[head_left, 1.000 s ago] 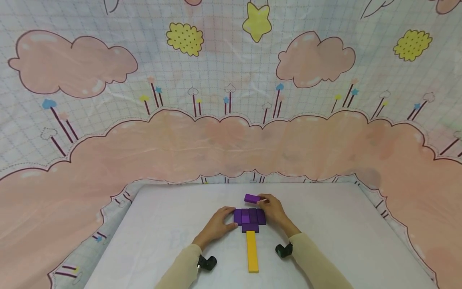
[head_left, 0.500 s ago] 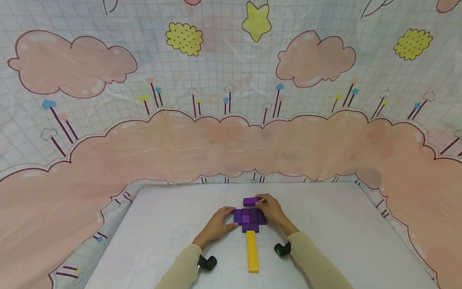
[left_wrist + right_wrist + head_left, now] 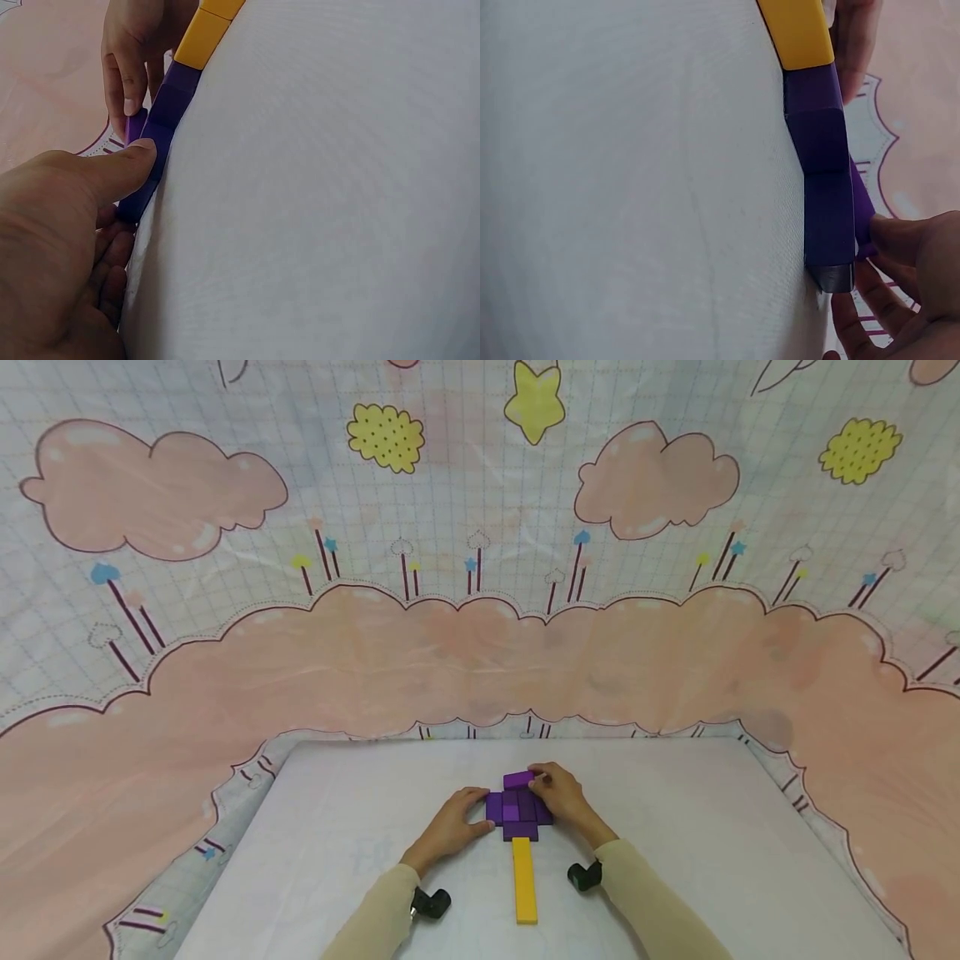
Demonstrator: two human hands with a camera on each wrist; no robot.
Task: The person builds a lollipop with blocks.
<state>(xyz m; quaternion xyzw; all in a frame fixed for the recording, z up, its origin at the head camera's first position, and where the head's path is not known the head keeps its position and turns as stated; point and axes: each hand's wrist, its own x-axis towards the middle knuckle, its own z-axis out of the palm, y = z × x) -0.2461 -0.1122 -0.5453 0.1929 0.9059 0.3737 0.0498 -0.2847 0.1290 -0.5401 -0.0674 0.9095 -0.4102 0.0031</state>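
Several purple blocks (image 3: pixel 521 831) lie side by side as a flat group on the white table, with a long yellow strip of blocks (image 3: pixel 525 881) running from its near side. My left hand (image 3: pixel 448 823) holds the leftmost purple block (image 3: pixel 494 808), thumb at its near end and fingers at its far end. A brighter purple block (image 3: pixel 517 780) is pinched by my right hand (image 3: pixel 564 795) at the group's far edge. In the right wrist view this bright block (image 3: pixel 862 206) shows behind the darker ones. The right fingers cover part of the group's right side.
The white table (image 3: pixel 360 793) reaches out on both sides. Behind it hangs a patterned cloth (image 3: pixel 480 660) with clouds and stars. Dark wrist cameras (image 3: pixel 431 904) sit beside both sleeves.
My right hand has brought the bright purple block left and toward me, up against the far edge of the group. The left hand has stayed at the leftmost block.
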